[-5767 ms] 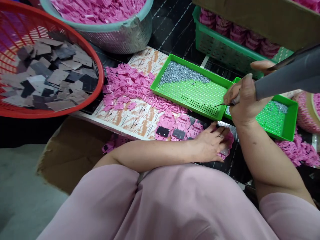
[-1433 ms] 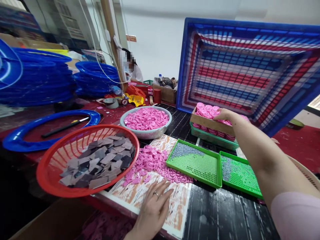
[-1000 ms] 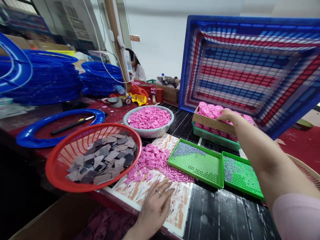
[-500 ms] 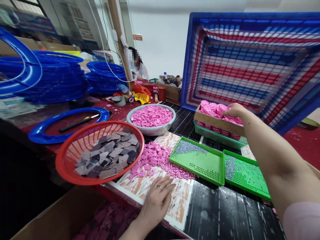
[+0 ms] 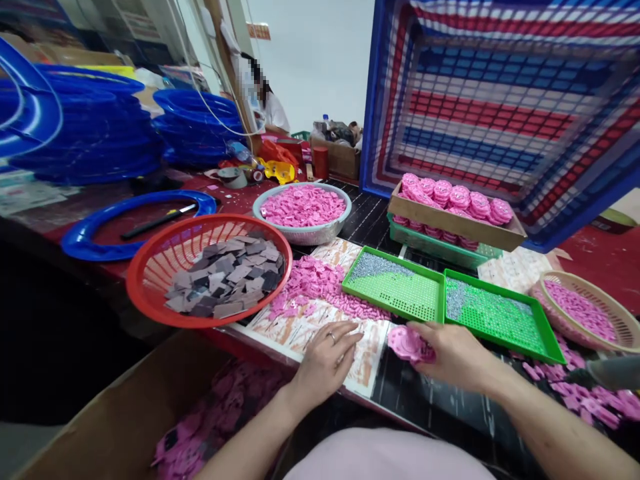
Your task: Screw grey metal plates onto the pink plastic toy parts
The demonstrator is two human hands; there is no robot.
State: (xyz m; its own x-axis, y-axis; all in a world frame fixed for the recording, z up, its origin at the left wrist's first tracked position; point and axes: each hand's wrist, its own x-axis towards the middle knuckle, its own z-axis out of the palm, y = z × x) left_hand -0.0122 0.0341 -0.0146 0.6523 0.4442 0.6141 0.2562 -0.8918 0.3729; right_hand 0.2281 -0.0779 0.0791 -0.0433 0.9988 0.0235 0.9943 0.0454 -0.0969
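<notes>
My right hand (image 5: 447, 353) is closed round a pink scalloped plastic piece (image 5: 407, 343), held low over the black tabletop in front of the green trays; whether it is one piece or a small stack, I cannot tell. Over a patterned sheet (image 5: 370, 347) at the table's front edge, my left hand (image 5: 330, 353) has its fingers stretched out and nothing in them. Beyond it lies a heap of small pink plastic parts (image 5: 315, 277). Similar pink scalloped pieces (image 5: 443, 191) stand stacked in a cardboard tray (image 5: 460, 217) at the back.
Two green trays (image 5: 440, 293) hold small metal bits. A red basket (image 5: 143, 280) has grey squares in it. Pink parts fill a grey basin (image 5: 305, 233) and a beige basket (image 5: 620, 323). A power tool's tip (image 5: 610, 370) juts in at right. A blue crate (image 5: 370, 133) stands behind.
My right hand has come back from the cardboard tray to the table front, bringing a pink scalloped piece. My left hand has stayed near the sheet. The view has tilted down.
</notes>
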